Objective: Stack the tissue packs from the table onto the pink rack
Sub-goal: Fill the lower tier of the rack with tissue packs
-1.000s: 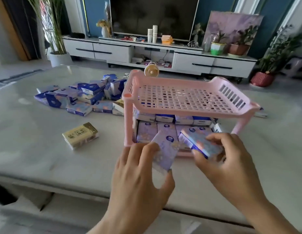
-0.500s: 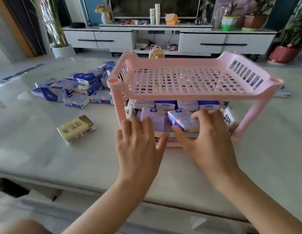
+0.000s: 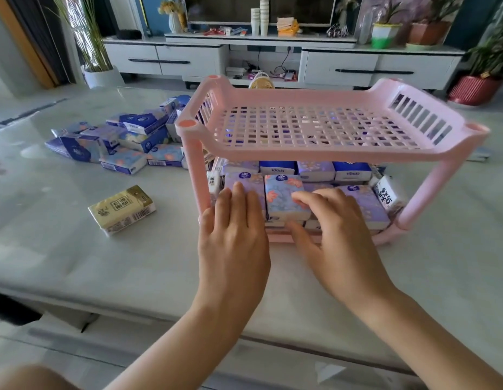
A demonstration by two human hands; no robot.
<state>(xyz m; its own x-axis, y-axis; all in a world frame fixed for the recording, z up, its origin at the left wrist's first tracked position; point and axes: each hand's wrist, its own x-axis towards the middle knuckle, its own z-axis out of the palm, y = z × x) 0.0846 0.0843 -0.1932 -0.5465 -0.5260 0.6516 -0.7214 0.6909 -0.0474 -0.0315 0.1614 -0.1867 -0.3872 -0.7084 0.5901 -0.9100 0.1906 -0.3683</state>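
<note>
seating step on the pink plastic rack (image 3: 315, 149) — left hand (image 3: 233, 237) flat on a lilac pack (image 3: 244, 182), right hand (image 3: 339, 237) pinching a floral pack (image 3: 282, 192); next, release, then reach the ten o'clock pile (image 3: 126, 142).

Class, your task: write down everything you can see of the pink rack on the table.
The rack looks like pink moulded plastic: two tiers joined by round corner posts. The top tier has a grid floor, slotted end walls and a raised rim; nothing lies on it. The bottom tier is crammed with tissue packs. It stands upright on the table. The left hand rests in the bottom tier beside the near left post; the right hand, gripping a pack, crosses its front rim.
</note>
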